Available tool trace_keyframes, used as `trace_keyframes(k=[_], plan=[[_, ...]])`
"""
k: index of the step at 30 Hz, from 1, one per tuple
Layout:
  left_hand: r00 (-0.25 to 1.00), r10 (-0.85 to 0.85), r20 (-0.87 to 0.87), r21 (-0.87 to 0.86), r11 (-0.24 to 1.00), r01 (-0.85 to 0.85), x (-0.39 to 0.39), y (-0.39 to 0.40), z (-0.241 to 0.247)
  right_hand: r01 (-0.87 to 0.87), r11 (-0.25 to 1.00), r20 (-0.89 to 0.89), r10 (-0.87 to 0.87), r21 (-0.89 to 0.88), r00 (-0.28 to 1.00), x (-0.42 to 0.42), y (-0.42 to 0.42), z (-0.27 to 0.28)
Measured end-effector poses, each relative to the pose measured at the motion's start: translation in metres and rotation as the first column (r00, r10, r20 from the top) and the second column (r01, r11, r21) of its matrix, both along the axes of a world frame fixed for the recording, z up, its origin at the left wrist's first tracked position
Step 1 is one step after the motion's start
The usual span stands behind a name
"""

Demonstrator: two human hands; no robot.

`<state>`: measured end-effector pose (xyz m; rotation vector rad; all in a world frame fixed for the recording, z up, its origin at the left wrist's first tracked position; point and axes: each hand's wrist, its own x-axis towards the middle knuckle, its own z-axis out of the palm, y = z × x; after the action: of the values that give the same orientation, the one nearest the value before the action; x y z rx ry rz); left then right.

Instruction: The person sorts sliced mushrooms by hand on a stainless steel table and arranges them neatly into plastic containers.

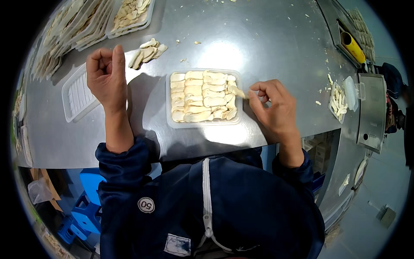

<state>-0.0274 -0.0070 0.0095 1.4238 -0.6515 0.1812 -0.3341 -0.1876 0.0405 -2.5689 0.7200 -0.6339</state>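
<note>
A clear plastic tray [168, 106] lies flat on the steel table before me, filled with neat overlapping columns of pale mushroom slices [194, 94]. At its right rim, my right hand [275, 105] pinches one mushroom slice [237, 92] between thumb and fingertips. The slice reaches over the rim onto the rightmost column. My left hand [108, 77] is raised left of the tray, fingers curled in and thumb pointing up, with nothing visible in it. Just beyond that hand sits a small pile of loose mushroom slices [148, 52]. Partly behind my left wrist is a white ribbed tray [75, 111].
Stacked trays of slices [71, 29] stand at the far left, beside another slice-filled tray [131, 16]. To the right are a small container of pale pieces [338, 102], a steel appliance [372, 111] and a yellow roll [353, 47]. Crumbs dot the steel table [278, 42]. Blue stools [85, 210] are below left.
</note>
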Motion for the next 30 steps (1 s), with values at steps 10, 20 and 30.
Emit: trace_keyframes(k=[10, 20, 30], plan=[[0.999, 0.049, -0.016, 0.017, 0.999, -0.049, -0.004, -0.004, 0.002, 0.002, 0.981, -0.067, 0.011, 0.192, 0.998, -0.013, 0.002, 0.008], [1.000, 0.015, -0.009, 0.018, 1.000, -0.015, 0.000, -0.001, 0.000, 0.076, 0.698, -0.117, 0.011, 0.712, 0.993, -0.022, -0.004, -0.012], [0.999, 0.043, -0.007, 0.034, 0.998, -0.043, -0.001, -0.002, -0.001, 0.232, 0.904, -0.209, -0.164, 0.360, 0.964, -0.036, -0.063, -0.007]])
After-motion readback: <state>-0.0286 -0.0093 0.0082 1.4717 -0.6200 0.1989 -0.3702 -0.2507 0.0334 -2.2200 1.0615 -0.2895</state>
